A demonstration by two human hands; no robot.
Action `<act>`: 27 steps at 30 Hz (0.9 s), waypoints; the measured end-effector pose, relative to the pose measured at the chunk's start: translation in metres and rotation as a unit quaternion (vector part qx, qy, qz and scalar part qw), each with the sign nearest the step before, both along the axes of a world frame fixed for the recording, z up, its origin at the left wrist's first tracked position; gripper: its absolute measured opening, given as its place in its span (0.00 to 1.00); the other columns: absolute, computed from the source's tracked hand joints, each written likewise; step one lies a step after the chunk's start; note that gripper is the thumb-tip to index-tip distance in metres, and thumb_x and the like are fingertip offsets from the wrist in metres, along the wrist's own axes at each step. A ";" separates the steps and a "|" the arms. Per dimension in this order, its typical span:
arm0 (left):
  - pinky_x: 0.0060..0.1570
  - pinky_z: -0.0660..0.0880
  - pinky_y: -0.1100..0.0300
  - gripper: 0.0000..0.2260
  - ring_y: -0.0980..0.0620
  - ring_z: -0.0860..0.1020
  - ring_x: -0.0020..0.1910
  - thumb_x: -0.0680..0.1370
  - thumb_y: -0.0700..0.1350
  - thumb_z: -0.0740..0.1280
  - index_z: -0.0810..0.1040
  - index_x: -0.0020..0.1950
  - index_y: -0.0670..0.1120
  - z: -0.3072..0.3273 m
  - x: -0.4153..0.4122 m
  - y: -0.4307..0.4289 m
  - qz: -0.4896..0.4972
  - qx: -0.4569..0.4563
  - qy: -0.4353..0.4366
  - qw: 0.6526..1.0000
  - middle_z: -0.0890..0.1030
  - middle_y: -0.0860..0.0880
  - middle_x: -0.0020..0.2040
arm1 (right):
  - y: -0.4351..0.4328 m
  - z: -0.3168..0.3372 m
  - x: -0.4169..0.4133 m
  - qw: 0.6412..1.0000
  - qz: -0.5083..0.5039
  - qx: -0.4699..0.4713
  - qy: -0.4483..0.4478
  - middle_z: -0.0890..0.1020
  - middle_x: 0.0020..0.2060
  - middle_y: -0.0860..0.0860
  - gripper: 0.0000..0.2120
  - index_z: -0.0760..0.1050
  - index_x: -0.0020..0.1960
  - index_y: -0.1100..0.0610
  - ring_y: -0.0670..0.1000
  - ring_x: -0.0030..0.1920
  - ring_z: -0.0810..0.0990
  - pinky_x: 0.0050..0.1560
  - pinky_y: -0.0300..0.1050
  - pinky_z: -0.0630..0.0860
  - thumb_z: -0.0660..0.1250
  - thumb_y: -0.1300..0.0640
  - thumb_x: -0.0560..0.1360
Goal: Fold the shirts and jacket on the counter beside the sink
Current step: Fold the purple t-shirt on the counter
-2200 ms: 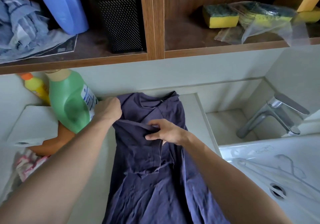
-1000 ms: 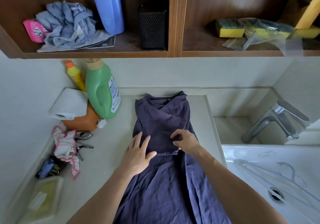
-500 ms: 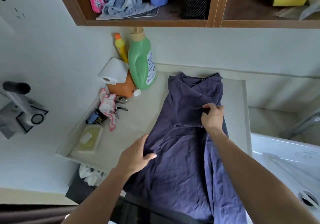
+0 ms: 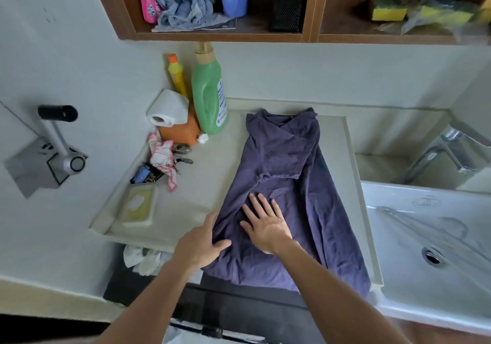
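Left grip (image 4: 200, 242) pinches purple shirt (image 4: 287, 157) at its edge; right grip (image 4: 265, 224) lies flat, pressing it.

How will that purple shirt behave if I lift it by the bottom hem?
Probably floppy: the purple shirt lies wrinkled and flat on the counter, so it would likely sag and unfold. It looks thin, so likely light. Fabric bunches where the left hand grips its edge, suggesting it gives easily.

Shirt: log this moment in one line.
shirt on counter | left hand grips its edge | right hand flat on it
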State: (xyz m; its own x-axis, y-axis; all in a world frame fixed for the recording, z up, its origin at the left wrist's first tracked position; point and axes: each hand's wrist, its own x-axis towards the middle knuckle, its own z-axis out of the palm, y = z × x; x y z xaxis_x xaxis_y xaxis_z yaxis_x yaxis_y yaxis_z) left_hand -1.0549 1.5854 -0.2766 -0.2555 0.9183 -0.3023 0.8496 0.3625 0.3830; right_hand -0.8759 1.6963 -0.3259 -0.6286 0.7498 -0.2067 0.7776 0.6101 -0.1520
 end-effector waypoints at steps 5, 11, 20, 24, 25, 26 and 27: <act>0.57 0.75 0.52 0.30 0.43 0.79 0.60 0.77 0.54 0.69 0.59 0.75 0.54 0.001 -0.009 -0.031 -0.010 -0.007 -0.007 1.000 0.78 0.48 0.65 | 0.000 -0.004 -0.010 0.999 -0.038 0.025 -0.029 0.37 0.80 0.48 0.28 0.39 0.80 0.45 0.52 0.79 0.34 0.76 0.56 0.33 0.36 0.39 0.82; 0.54 0.76 0.53 0.20 0.46 0.79 0.57 0.78 0.45 0.66 0.67 0.69 0.53 0.007 -0.007 -0.054 0.032 0.094 0.043 0.994 0.77 0.51 0.61 | 0.017 -0.005 -0.027 0.997 -0.060 0.026 -0.040 0.38 0.80 0.48 0.28 0.42 0.81 0.45 0.52 0.79 0.35 0.78 0.57 0.36 0.35 0.40 0.82; 0.39 0.73 0.52 0.18 0.42 0.80 0.47 0.77 0.40 0.64 0.68 0.65 0.52 0.032 0.014 -0.073 0.049 0.131 0.120 0.983 0.73 0.50 0.56 | -0.052 0.002 -0.039 0.997 0.008 0.006 0.075 0.51 0.80 0.51 0.25 0.56 0.78 0.52 0.53 0.80 0.45 0.77 0.58 0.44 0.51 0.45 0.83; 0.41 0.73 0.51 0.22 0.41 0.80 0.49 0.76 0.37 0.63 0.67 0.68 0.52 0.034 0.021 -0.080 0.031 0.137 0.118 0.983 0.73 0.49 0.58 | -0.107 -0.011 -0.028 0.996 -0.039 0.041 0.071 0.49 0.81 0.53 0.27 0.52 0.80 0.51 0.54 0.80 0.45 0.78 0.57 0.41 0.47 0.44 0.83; 0.40 0.73 0.51 0.23 0.41 0.80 0.48 0.76 0.37 0.63 0.67 0.70 0.52 0.033 0.023 -0.082 0.020 0.140 0.126 0.982 0.73 0.48 0.58 | -0.113 -0.013 -0.025 0.995 -0.039 0.047 0.072 0.49 0.81 0.54 0.28 0.52 0.81 0.50 0.55 0.80 0.45 0.78 0.57 0.40 0.48 0.44 0.83; 0.40 0.74 0.51 0.24 0.41 0.81 0.47 0.76 0.37 0.62 0.67 0.71 0.52 0.032 0.025 -0.085 0.003 0.145 0.135 0.980 0.73 0.48 0.59 | -0.116 -0.012 -0.021 0.995 -0.026 0.048 0.080 0.50 0.81 0.55 0.27 0.53 0.80 0.51 0.55 0.80 0.45 0.78 0.56 0.41 0.51 0.46 0.83; 0.40 0.75 0.50 0.25 0.41 0.81 0.47 0.76 0.37 0.62 0.66 0.72 0.52 0.031 0.027 -0.088 -0.020 0.151 0.138 0.979 0.73 0.48 0.60 | -0.115 -0.010 -0.018 0.994 -0.013 0.028 0.109 0.53 0.80 0.56 0.26 0.57 0.79 0.52 0.56 0.80 0.48 0.79 0.55 0.43 0.53 0.50 0.83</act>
State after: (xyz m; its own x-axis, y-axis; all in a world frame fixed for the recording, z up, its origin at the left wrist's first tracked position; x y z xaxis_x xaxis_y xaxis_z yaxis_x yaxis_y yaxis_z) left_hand -1.0276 1.4977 -0.2460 -0.2515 0.9660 0.0604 0.9470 0.2327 0.2217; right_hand -0.8939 1.5809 -0.3354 -0.6344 0.7726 -0.0241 0.7451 0.6030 -0.2850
